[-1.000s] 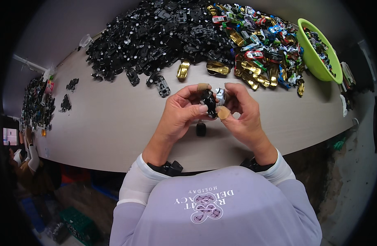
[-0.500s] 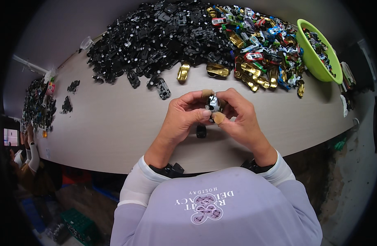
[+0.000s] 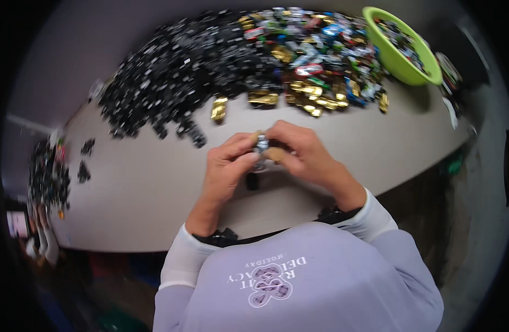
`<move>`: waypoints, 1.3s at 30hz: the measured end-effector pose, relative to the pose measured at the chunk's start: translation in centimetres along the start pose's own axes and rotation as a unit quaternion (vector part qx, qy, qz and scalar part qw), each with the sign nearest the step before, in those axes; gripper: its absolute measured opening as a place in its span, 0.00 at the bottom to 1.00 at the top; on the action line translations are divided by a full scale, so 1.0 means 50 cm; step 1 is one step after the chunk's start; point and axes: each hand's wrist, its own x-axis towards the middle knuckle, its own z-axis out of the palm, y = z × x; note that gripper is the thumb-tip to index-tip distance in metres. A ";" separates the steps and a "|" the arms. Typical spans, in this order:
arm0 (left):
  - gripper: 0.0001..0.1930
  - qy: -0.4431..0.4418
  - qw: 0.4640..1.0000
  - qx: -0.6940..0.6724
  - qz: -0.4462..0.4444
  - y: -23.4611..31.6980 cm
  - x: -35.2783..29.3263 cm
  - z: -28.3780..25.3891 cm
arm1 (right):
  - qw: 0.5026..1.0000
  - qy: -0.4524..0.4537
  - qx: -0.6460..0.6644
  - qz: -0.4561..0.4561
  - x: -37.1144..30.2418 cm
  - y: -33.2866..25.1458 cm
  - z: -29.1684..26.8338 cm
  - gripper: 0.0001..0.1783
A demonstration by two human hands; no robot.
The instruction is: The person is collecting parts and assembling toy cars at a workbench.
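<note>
Between the fingertips of both hands is a small white-and-dark toy car [image 3: 262, 144], blurred and partly covered by the fingers. My left hand [image 3: 227, 165] is closed on its left side, thumb and fingers pinching it. From the right, my right hand [image 3: 303, 148] also pinches the car. Tan coverings wrap some of the fingertips. Just below the car, a small black piece [image 3: 253, 181] lies on the table [image 3: 155, 193]. Beyond my hands lie a gold toy car [image 3: 219, 109] and a second gold one [image 3: 263, 98].
A wide heap of black car parts [image 3: 182, 72] covers the far left of the table, meeting a heap of coloured car bodies [image 3: 321, 61]. A lime-green bowl [image 3: 398, 61] of parts stands far right. Another person's arms [image 3: 46, 235] reach toward a smaller heap [image 3: 44, 174] at left.
The view has swung, so the table and heaps sit further left and blur. Both hands still hold the toy car close together; its angle looks slightly different.
</note>
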 end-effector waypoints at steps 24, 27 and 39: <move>0.22 -0.115 0.991 0.062 0.016 0.021 0.005 0.194 | 0.975 0.210 0.041 -0.066 -0.132 0.018 -0.093 0.08; 0.21 -0.048 0.991 0.117 0.032 0.052 -0.016 0.211 | 0.961 0.238 0.039 -0.137 -0.110 0.014 -0.084 0.09; 0.19 0.016 0.998 0.047 0.048 0.027 -0.051 0.213 | 0.982 0.118 0.124 -0.083 -0.154 -0.021 -0.109 0.06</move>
